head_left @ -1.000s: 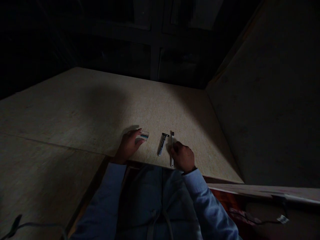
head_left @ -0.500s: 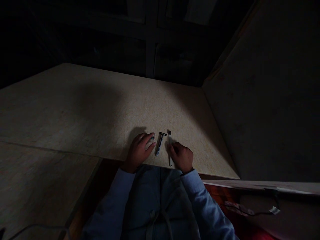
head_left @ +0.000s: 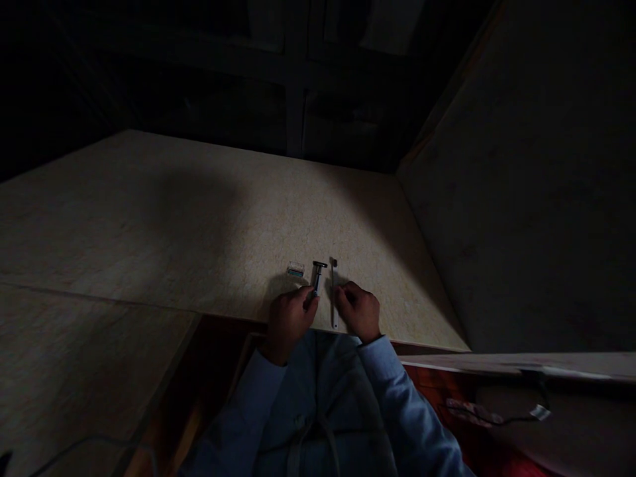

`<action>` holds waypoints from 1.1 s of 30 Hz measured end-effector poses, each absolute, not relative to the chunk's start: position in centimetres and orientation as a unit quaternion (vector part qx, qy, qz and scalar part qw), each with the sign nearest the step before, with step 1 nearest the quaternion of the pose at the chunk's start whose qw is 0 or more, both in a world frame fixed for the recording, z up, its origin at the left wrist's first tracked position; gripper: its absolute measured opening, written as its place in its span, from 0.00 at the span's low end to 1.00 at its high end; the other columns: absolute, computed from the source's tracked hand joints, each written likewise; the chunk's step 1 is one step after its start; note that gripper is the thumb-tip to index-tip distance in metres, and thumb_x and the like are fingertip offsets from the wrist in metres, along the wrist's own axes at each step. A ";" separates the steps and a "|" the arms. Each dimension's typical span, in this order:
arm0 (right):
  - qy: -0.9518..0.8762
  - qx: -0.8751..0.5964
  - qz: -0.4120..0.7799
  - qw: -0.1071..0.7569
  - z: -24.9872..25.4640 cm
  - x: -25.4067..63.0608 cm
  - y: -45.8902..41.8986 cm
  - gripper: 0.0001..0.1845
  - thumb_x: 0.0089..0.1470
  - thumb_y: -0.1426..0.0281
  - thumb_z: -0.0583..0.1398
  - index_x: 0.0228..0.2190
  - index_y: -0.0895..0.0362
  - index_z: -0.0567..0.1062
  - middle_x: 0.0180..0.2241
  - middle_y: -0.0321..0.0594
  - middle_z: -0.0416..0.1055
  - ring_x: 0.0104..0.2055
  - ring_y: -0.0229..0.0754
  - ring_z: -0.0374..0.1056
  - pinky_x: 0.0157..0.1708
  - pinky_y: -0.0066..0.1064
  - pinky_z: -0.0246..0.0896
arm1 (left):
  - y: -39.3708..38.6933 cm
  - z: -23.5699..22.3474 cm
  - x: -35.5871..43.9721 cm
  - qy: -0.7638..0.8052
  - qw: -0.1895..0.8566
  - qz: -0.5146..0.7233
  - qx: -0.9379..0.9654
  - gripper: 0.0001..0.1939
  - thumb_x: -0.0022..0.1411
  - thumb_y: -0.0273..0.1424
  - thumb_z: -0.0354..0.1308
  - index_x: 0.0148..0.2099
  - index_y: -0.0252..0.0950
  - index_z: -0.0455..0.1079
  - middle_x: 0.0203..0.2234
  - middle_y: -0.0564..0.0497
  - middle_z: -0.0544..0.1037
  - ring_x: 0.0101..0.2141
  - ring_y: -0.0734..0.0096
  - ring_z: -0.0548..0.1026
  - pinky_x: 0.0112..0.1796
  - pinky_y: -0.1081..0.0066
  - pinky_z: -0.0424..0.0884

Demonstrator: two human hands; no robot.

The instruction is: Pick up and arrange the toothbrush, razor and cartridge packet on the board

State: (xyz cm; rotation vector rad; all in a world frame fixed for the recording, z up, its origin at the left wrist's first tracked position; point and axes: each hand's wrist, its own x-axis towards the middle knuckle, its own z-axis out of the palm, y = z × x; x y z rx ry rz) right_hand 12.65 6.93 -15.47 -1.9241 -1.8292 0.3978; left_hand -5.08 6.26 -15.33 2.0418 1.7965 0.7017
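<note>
A razor [head_left: 318, 277] lies on the table, its dark head pointing away from me. The thumb and forefinger of my left hand [head_left: 291, 322] are closed on the lower part of its handle, which they hide. To its right is a toothbrush [head_left: 334, 308], almost parallel, with its bristle end at the far side. My right hand [head_left: 362, 313] has curled fingers, and their tips pinch the toothbrush's handle at its right edge. Beyond my left hand sits a small clear case [head_left: 295, 269] with a teal part, touched by neither hand.
The pale, mottled tabletop [head_left: 223, 218] stretches far to the left, with a seam there. A dark wall panel [head_left: 521, 199] borders it on the right. Below the table's right front edge lies a black cable [head_left: 514, 422]. The room is dim.
My left hand has let go of the small clear case, now lying farther from me and turned sideways, and moved back and right onto the razor's handle. My right hand stays at the toothbrush.
</note>
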 end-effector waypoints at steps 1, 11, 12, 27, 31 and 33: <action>-0.661 -0.698 0.148 0.232 -15.5 12.7 6.9 0.23 0.63 0.55 0.52 0.30 0.55 0.79 0.25 0.39 0.77 0.29 0.40 0.72 0.28 0.26 0.50 | 6.2 -15.4 -5.0 0.632 0.162 0.247 0.717 0.12 0.65 0.36 0.60 0.49 0.42 0.78 0.31 0.47 0.85 0.31 0.61 0.82 0.33 0.68 0.71; -0.632 -0.685 0.194 0.306 -15.5 12.8 6.9 0.22 0.61 0.54 0.52 0.26 0.55 0.75 0.22 0.38 0.74 0.26 0.39 0.69 0.27 0.26 0.50 | 6.6 -15.7 -5.6 0.632 0.225 0.363 0.647 0.12 0.65 0.40 0.57 0.45 0.39 0.75 0.24 0.51 0.81 0.27 0.66 0.79 0.30 0.71 0.70; -0.630 -0.680 0.200 0.317 -15.5 12.8 6.9 0.22 0.61 0.54 0.53 0.25 0.55 0.75 0.21 0.37 0.73 0.25 0.38 0.69 0.27 0.26 0.50 | 6.9 -15.8 -5.9 0.628 0.232 0.388 0.633 0.12 0.65 0.40 0.56 0.41 0.39 0.74 0.24 0.51 0.80 0.27 0.67 0.79 0.31 0.71 0.71; -0.596 -0.633 0.257 0.423 -16.7 13.3 7.1 0.23 0.58 0.52 0.56 0.21 0.55 0.70 0.16 0.33 0.65 0.20 0.36 0.61 0.23 0.27 0.48 | 7.2 -17.5 -6.2 0.633 0.157 0.404 0.641 0.12 0.60 0.36 0.54 0.25 0.39 0.67 0.19 0.55 0.75 0.21 0.75 0.72 0.28 0.75 0.63; -0.593 -0.620 0.266 0.439 -16.7 13.3 7.1 0.22 0.57 0.52 0.57 0.20 0.55 0.70 0.16 0.32 0.64 0.20 0.36 0.60 0.23 0.27 0.49 | 7.1 -17.6 -6.3 0.619 0.152 0.425 0.643 0.11 0.59 0.35 0.54 0.25 0.39 0.66 0.18 0.56 0.72 0.20 0.76 0.70 0.27 0.75 0.63; -0.591 -0.611 0.271 0.452 -16.7 13.4 7.1 0.22 0.57 0.53 0.57 0.20 0.55 0.69 0.16 0.31 0.63 0.20 0.35 0.59 0.23 0.27 0.49 | 7.1 -17.8 -6.4 0.614 0.148 0.446 0.635 0.12 0.60 0.35 0.54 0.25 0.39 0.65 0.17 0.56 0.71 0.20 0.76 0.69 0.27 0.75 0.64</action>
